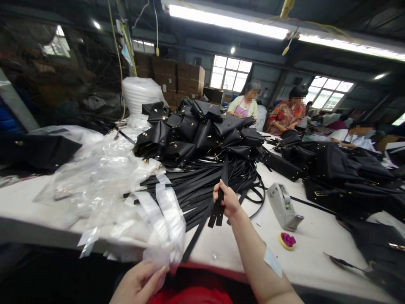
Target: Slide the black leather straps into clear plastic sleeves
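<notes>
My right hand (227, 200) is closed around several black straps (217, 213), their punched ends hanging below the fist. At the table's front edge my left hand (142, 280) pinches clear plastic sleeves (171, 223) that fan out upward from the fingers. A large pile of loose black straps (190, 185) lies beyond my right hand. Behind it black leather bags (193, 131) with gold-coloured fittings are heaped. More crumpled clear plastic bags (107, 169) spread over the table's left part.
A grey tape dispenser (283, 207) and a yellow-rimmed dish with something purple (287, 240) stand on the white table (228, 249) at right. More black bags (341, 169) lie farther right. Several people work behind, near stacked cartons (177, 76) and a plastic roll (139, 95).
</notes>
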`<state>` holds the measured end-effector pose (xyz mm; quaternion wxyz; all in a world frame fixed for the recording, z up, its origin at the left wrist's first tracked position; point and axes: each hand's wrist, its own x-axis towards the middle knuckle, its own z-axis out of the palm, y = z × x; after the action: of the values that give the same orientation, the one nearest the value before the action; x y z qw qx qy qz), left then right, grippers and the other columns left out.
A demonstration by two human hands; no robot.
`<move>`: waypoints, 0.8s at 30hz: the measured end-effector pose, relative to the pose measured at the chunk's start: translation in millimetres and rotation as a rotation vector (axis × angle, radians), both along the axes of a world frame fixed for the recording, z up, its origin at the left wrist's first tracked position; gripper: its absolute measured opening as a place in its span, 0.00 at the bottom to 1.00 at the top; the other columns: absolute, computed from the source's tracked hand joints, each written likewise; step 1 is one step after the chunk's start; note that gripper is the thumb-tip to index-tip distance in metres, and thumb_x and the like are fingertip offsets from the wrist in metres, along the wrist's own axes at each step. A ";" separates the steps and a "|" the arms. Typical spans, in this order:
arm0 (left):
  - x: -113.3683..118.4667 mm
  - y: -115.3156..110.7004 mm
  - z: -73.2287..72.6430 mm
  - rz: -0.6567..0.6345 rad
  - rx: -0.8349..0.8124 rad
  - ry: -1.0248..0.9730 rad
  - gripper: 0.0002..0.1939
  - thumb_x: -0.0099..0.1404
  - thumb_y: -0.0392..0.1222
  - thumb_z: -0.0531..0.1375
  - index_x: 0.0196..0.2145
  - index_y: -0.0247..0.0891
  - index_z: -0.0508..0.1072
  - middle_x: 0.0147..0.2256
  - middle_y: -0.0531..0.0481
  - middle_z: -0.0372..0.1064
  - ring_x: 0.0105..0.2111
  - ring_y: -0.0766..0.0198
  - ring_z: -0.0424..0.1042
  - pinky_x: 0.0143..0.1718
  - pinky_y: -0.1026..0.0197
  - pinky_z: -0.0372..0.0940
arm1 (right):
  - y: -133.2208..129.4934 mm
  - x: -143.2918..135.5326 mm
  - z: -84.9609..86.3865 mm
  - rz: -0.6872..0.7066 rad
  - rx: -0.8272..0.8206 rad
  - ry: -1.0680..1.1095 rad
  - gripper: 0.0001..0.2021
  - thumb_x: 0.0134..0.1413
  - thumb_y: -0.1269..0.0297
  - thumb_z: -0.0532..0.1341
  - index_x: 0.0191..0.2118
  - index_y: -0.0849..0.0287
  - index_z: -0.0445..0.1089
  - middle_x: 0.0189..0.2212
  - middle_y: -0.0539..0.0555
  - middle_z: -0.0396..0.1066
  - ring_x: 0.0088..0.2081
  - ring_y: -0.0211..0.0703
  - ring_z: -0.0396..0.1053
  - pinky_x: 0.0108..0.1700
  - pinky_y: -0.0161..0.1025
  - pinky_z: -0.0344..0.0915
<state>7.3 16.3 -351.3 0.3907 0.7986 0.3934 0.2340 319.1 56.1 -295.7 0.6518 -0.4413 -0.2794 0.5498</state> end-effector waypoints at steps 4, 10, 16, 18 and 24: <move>1.7 -0.2 8.5 -0.050 -0.050 0.038 0.17 0.68 0.48 0.54 0.29 0.39 0.79 0.27 0.51 0.73 0.28 0.65 0.71 0.32 0.68 0.65 | -78.4 -43.8 31.0 0.447 0.321 -0.192 0.22 0.62 0.48 0.53 0.30 0.60 0.73 0.23 0.56 0.72 0.22 0.38 0.68 0.21 0.32 0.61; 5.1 -4.0 22.4 -0.159 -0.009 -0.012 0.16 0.68 0.44 0.54 0.31 0.37 0.80 0.28 0.48 0.74 0.30 0.64 0.71 0.37 0.66 0.65 | -96.0 -47.8 38.4 0.168 0.457 -0.620 0.16 0.64 0.55 0.55 0.44 0.58 0.77 0.20 0.51 0.66 0.22 0.35 0.64 0.24 0.32 0.62; 8.9 -12.6 33.5 -0.308 0.011 -0.015 0.14 0.69 0.43 0.53 0.41 0.40 0.79 0.35 0.47 0.77 0.36 0.63 0.74 0.43 0.64 0.66 | -67.5 -57.6 17.1 0.072 0.379 -0.450 0.13 0.61 0.57 0.59 0.37 0.59 0.77 0.17 0.49 0.68 0.18 0.33 0.64 0.19 0.30 0.62; 8.5 -14.5 35.4 -0.333 0.015 -0.017 0.15 0.70 0.43 0.53 0.46 0.42 0.78 0.38 0.48 0.77 0.39 0.62 0.74 0.46 0.64 0.66 | -66.2 -61.4 14.3 0.077 0.374 -0.435 0.12 0.61 0.58 0.60 0.37 0.59 0.77 0.18 0.50 0.69 0.18 0.33 0.64 0.19 0.30 0.63; 7.4 -18.0 40.7 -0.350 0.008 -0.039 0.15 0.70 0.44 0.53 0.46 0.43 0.78 0.41 0.47 0.77 0.42 0.60 0.74 0.46 0.63 0.66 | -66.9 -61.4 1.7 0.164 0.322 -0.492 0.12 0.61 0.57 0.60 0.38 0.59 0.77 0.19 0.50 0.69 0.20 0.34 0.66 0.22 0.31 0.64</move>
<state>14.6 -1.7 -310.6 0.4298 0.8518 0.2398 0.1793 257.8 -10.8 -294.0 0.5794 -0.4282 -0.5471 0.4260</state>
